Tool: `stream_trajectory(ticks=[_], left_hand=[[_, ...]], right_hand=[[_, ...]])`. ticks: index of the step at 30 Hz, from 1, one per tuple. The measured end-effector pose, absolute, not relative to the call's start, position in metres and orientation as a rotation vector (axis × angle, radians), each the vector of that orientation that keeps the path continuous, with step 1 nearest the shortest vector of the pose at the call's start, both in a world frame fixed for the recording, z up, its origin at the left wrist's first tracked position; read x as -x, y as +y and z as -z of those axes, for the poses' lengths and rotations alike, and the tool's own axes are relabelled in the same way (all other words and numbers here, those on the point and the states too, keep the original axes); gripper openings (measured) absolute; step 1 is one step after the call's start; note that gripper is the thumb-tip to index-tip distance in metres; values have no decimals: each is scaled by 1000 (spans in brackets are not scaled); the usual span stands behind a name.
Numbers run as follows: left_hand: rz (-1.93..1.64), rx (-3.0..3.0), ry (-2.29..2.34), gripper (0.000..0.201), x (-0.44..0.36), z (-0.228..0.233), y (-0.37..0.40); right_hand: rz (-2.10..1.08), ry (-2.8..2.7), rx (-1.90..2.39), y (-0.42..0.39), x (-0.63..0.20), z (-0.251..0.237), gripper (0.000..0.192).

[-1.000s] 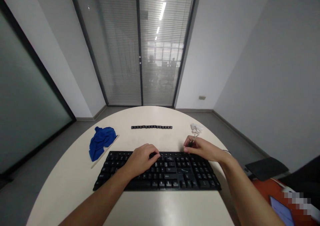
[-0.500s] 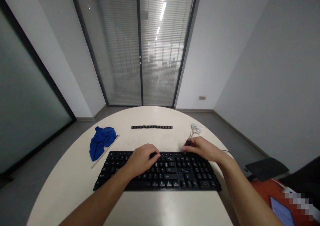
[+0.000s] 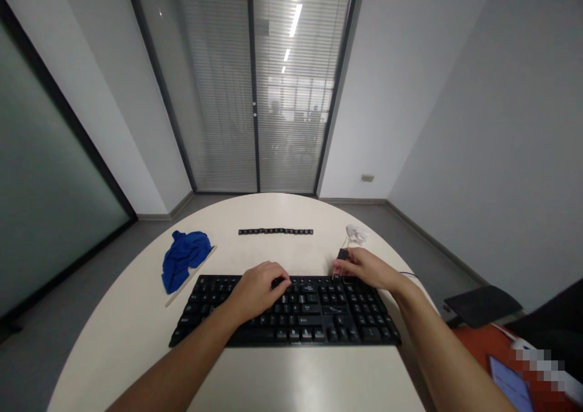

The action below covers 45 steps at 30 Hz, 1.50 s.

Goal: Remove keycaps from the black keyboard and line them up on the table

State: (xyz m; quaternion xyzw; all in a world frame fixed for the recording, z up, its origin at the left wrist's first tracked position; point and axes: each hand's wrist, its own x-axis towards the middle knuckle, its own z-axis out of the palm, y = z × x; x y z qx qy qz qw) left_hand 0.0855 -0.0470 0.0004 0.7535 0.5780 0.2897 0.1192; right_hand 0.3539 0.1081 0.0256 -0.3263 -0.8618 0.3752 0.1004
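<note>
A black keyboard [image 3: 314, 318] lies on the round table in front of me. My left hand [image 3: 259, 289] lies across its upper middle, fingers bent down around the back edge and thumb over the keys, holding it. My right hand [image 3: 359, 267] pinches what looks like a keycap puller by its dark handle [image 3: 342, 254]. Thin wires reach down from the handle to the keyboard's top row, at a small key [image 3: 336, 276]; I cannot tell whether they are hooked around it. More thin wire rises above the handle.
Beyond the keyboard, a row of several loose black keycaps [image 3: 276, 231] runs across the table [image 3: 282, 209]. Blue cloth [image 3: 186, 255] lies at left beside a pale stick [image 3: 191, 277]. A crumpled white item [image 3: 357, 234] sits at right. A phone [image 3: 509, 381] rests on an orange surface.
The puller has turned more upright in my right hand, its wires now down at the top-row keys. My left hand keeps its place on the keyboard.
</note>
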Motion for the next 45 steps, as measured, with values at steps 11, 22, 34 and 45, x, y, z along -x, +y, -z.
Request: stream_trajectory(ticks=[11, 22, 34, 45], left_hand=[[-928, -2125, 1701, 10, -85, 2, -46], [-1037, -2125, 1739, 19, -85, 4, -46], [-944, -2291, 1666, 19, -84, 1, -49], [-1121, -1928, 1782, 16, -83, 2, -43]], right_hand=[[-1430, -1959, 921, 91, -315, -22, 45], [-1661, -1809, 822, 47, -266, -5, 48], [-1671, -1811, 812, 49, -263, 5, 47], [-964, -2247, 665, 41, -269, -20, 30]])
